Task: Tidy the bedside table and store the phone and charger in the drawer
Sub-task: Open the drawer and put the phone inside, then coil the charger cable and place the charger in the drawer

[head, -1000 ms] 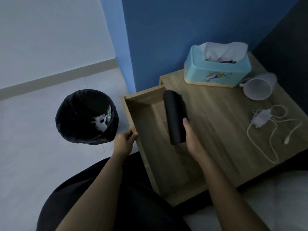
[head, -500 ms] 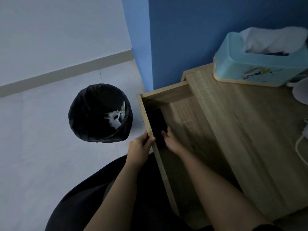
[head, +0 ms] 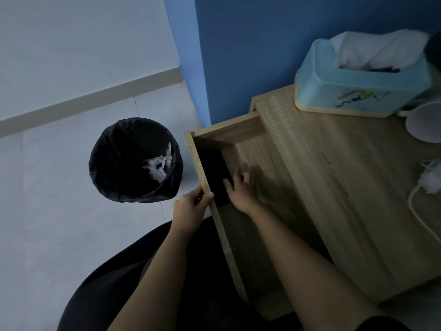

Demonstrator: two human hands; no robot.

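The wooden drawer of the bedside table stands pulled out. A black phone lies flat on the drawer floor, tight against the drawer's front panel. My right hand is inside the drawer just right of the phone, fingers apart and blurred, with the thumb at the phone's near edge. My left hand grips the top of the drawer's front panel. The white charger and its cable lie on the tabletop at the far right, partly cut off.
A light blue tissue box stands at the back of the tabletop, a white cup lying beside it. A black-lined bin with crumpled paper sits on the floor left of the drawer. A blue wall rises behind.
My right hand carried the phone down from above the drawer and laid it against the front panel, then opened beside it. My left hand stayed on the drawer's front.
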